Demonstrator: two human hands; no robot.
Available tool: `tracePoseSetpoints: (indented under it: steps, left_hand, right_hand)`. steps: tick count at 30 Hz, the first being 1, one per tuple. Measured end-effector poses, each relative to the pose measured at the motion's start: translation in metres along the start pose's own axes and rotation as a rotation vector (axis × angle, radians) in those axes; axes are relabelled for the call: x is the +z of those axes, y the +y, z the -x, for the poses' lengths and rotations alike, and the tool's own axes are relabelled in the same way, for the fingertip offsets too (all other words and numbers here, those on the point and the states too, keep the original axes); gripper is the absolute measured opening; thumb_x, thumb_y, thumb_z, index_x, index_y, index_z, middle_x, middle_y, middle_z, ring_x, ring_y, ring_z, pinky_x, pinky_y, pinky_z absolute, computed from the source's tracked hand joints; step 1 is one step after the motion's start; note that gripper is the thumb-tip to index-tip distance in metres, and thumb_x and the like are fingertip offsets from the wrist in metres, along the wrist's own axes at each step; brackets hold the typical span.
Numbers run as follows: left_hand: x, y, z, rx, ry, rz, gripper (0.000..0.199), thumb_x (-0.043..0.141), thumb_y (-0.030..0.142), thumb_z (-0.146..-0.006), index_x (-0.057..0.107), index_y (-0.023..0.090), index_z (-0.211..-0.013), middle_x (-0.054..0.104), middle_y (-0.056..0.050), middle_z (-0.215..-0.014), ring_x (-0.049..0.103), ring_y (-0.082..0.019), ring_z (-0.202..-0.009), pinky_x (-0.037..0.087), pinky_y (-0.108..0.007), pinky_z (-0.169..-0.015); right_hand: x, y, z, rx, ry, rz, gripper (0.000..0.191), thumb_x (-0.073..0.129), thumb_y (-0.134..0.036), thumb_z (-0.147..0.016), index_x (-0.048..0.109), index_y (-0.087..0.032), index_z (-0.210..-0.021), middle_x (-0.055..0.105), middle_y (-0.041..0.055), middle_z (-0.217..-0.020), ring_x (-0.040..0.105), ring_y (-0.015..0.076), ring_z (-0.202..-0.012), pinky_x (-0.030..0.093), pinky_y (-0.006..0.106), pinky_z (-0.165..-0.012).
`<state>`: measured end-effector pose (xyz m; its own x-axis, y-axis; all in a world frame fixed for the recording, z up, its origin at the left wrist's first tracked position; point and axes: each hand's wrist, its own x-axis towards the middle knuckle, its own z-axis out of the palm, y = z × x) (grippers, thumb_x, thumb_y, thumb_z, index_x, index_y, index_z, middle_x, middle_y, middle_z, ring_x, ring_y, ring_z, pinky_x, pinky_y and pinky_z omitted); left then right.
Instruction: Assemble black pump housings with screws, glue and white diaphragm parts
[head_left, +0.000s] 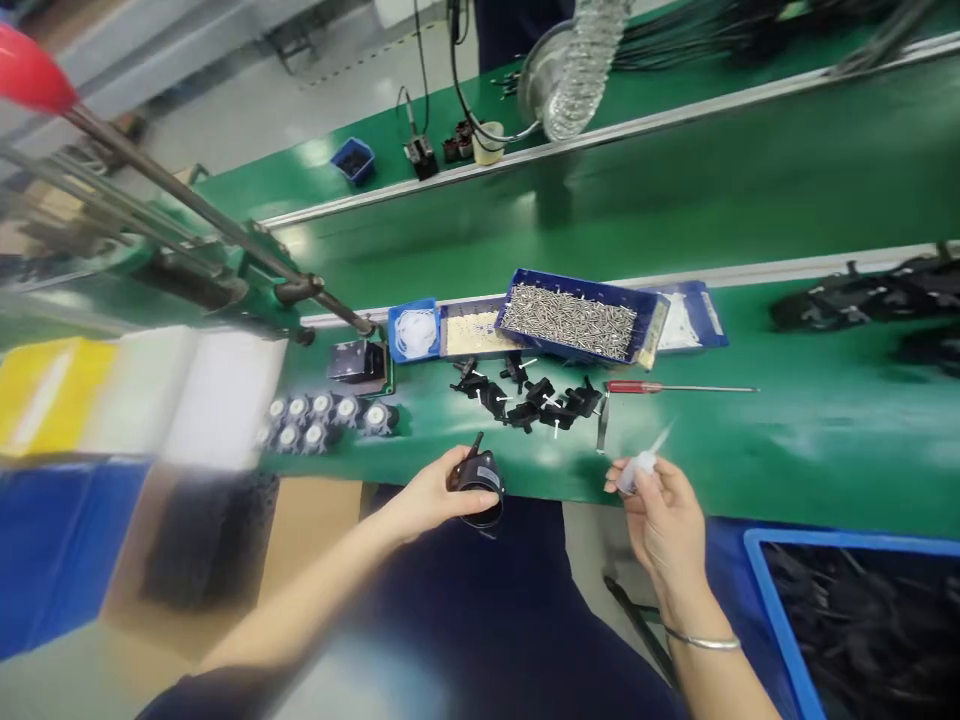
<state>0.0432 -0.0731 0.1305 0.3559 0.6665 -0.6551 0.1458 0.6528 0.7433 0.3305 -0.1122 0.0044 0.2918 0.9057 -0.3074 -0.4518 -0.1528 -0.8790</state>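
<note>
My left hand (439,490) is closed around a black round plastic housing (481,480) with a stub on top and its open end facing me. In my right hand (664,510) is a small white squeeze bottle (636,470) with a thin pointed nozzle, tilted up to the right. Both hands are at the front edge of the green bench. Beyond them lie several small black parts with white tips (536,400). Tweezers (602,422) and a red-handled screwdriver (634,387) rest right of those parts.
A blue bin of metal pins (574,315) sits over trays at the back, beside a blue tray of white rings (416,332). Grey round parts (322,422) stand in rows at left. A blue-rimmed crate (780,600) of black parts is at lower right.
</note>
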Motion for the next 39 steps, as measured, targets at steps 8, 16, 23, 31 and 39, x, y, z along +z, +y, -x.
tracePoseSetpoints:
  steps: [8, 16, 23, 31, 39]
  left_hand:
    - [-0.062, -0.053, -0.046, 0.113, -0.213, -0.155, 0.047, 0.072, 0.046, -0.081, 0.055, 0.018, -0.115, 0.064, -0.007, -0.111, 0.059, -0.024, -0.106, 0.043, -0.034, -0.093]
    - [-0.075, -0.102, -0.081, 0.243, -0.297, -0.258, 0.055, 0.07, 0.047, -0.082, 0.053, 0.022, -0.128, 0.061, -0.007, -0.126, 0.058, -0.027, -0.114, 0.043, -0.035, -0.098]
    - [-0.061, -0.099, -0.08, 0.316, -0.271, -0.481, 0.054, 0.069, 0.048, -0.082, 0.059, 0.022, -0.129, 0.06, -0.008, -0.132, 0.053, -0.031, -0.123, 0.038, -0.042, -0.106]
    - [-0.031, -0.081, -0.089, 0.337, -0.274, -0.663, 0.047, 0.068, 0.046, -0.082, 0.065, 0.02, -0.12, 0.065, -0.008, -0.121, 0.059, -0.028, -0.111, 0.046, -0.037, -0.098]
    - [-0.007, -0.059, -0.109, 0.194, -0.387, -0.826, 0.046, 0.065, 0.038, -0.082, 0.061, 0.022, -0.125, 0.067, -0.006, -0.116, 0.064, -0.025, -0.099, 0.051, -0.033, -0.084]
  right_hand:
    - [0.018, 0.062, 0.024, -0.092, 0.152, -0.065, 0.039, 0.077, -0.04, -0.083, 0.053, -0.02, -0.105, 0.056, 0.0048, -0.087, 0.048, 0.0091, -0.063, 0.043, 0.02, -0.055]
    - [0.009, 0.086, 0.017, -0.228, 0.07, -0.136, 0.041, 0.08, -0.04, -0.08, 0.046, -0.019, -0.091, 0.043, -0.0004, -0.073, 0.04, 0.0071, -0.061, 0.036, 0.017, -0.054]
    - [0.003, 0.083, 0.011, -0.249, 0.003, -0.241, 0.048, 0.085, -0.041, -0.074, 0.047, -0.019, -0.091, 0.033, -0.0025, -0.071, 0.033, 0.0049, -0.059, 0.032, 0.015, -0.052]
    - [-0.003, 0.071, -0.001, -0.234, -0.052, -0.293, 0.05, 0.085, -0.048, -0.075, 0.048, -0.017, -0.089, 0.02, -0.006, -0.061, 0.022, 0.0032, -0.049, 0.024, 0.014, -0.043]
    - [-0.017, 0.067, -0.015, -0.118, -0.114, -0.28, 0.055, 0.086, -0.05, -0.073, 0.045, -0.017, -0.089, 0.019, -0.0079, -0.057, 0.02, 0.0025, -0.044, 0.021, 0.014, -0.038]
